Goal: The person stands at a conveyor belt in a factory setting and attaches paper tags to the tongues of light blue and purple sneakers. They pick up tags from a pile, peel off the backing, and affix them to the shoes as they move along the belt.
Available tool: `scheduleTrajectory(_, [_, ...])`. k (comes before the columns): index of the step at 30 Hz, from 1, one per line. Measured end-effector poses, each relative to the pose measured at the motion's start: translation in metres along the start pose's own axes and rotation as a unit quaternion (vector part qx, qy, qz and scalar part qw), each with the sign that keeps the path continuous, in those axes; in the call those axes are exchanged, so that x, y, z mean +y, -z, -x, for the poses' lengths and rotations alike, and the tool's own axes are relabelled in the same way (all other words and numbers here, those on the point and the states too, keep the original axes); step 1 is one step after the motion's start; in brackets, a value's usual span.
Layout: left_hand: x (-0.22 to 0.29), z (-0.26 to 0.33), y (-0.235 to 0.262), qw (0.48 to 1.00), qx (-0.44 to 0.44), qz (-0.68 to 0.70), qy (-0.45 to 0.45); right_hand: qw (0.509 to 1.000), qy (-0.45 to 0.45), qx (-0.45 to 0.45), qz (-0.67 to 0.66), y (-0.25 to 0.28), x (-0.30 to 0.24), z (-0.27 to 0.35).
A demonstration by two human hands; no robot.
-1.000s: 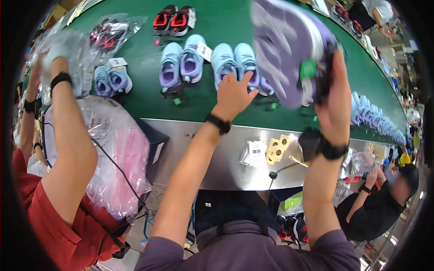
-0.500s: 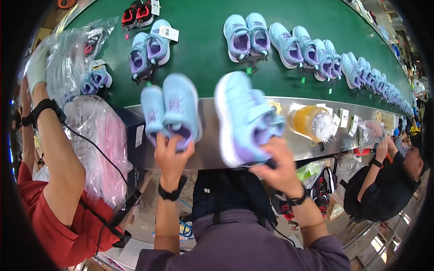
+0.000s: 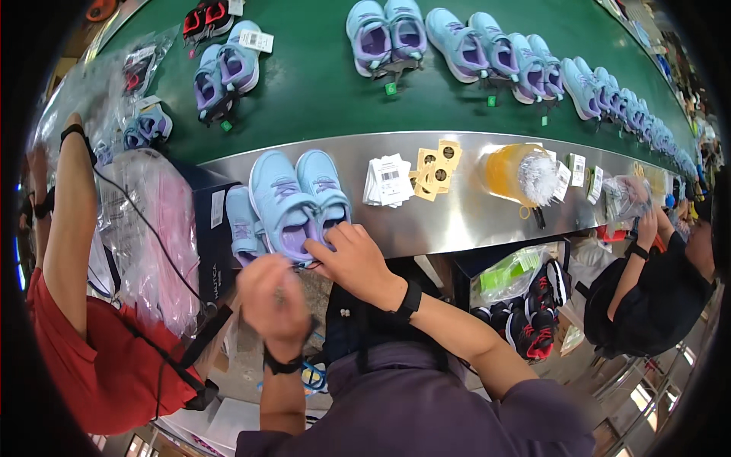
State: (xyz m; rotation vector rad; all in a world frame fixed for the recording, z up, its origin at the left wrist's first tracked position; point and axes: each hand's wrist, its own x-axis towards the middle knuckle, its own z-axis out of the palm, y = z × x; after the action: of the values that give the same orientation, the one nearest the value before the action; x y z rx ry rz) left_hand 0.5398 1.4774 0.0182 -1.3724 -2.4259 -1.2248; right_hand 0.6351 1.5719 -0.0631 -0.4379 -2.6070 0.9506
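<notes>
Light blue sneakers (image 3: 283, 199) with purple linings stand close together at the left of the steel ledge, toes pointing away from me. One more sneaker (image 3: 244, 228) of the same kind is at their left side. My right hand (image 3: 352, 263) reaches across to the heels, its fingers and thumb closed on the back of a sneaker. Motion smears my left hand (image 3: 274, 301), which is just in front of the heels; whether it holds anything does not show. To the right of the shoes lie a stack of white tags (image 3: 388, 180) and some yellow cards (image 3: 436, 170).
Pairs of similar sneakers (image 3: 387, 38) line the green belt (image 3: 304, 84). A yellow container (image 3: 506, 174) with white strands stands on the ledge. A co-worker in red (image 3: 114, 358) is at the left beside plastic bags (image 3: 148, 236); another in black (image 3: 640, 289) works at the right.
The sneakers I carried in both hands are now together at the left of the ledge. My right hand has moved left to their heels; the tags and cards have come into view.
</notes>
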Motion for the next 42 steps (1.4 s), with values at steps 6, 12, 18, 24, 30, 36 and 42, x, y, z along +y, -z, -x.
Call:
scheduleTrajectory(6, [0.028, -0.056, -0.102, 0.968, -0.245, 0.017, 0.055, 0.972, -0.084, 0.066, -0.211, 0.008, 0.008, 0.020])
scheduleTrajectory(12, [-0.003, -0.041, -0.175, 0.902, -0.404, -0.086, 0.121, 0.979, -0.149, 0.137, -0.034, 0.072, 0.087, 0.085])
scheduleTrajectory(18, [0.000, -0.010, -0.209, 0.929, -0.317, -0.105, 0.162, 0.935, -0.290, 0.196, 0.055, 0.092, 0.155, 0.057])
scheduleTrajectory(24, [0.027, -0.016, -0.203, 0.931, -0.312, -0.145, 0.124, 0.944, -0.294, 0.086, 0.120, 0.103, 0.180, 0.035])
scheduleTrajectory(30, [0.005, -0.018, -0.211, 0.938, -0.271, -0.079, 0.203, 0.938, -0.305, 0.045, 0.157, 0.104, 0.192, 0.028])
scheduleTrajectory(36, [0.014, -0.024, -0.221, 0.949, -0.227, -0.050, 0.213, 0.938, -0.312, 0.060, 0.139, 0.111, 0.194, 0.027])
scheduleTrajectory(42, [-0.004, -0.030, -0.213, 0.847, -0.269, 0.227, 0.397, 0.929, -0.327, 0.173, -0.013, 0.128, 0.159, 0.044])
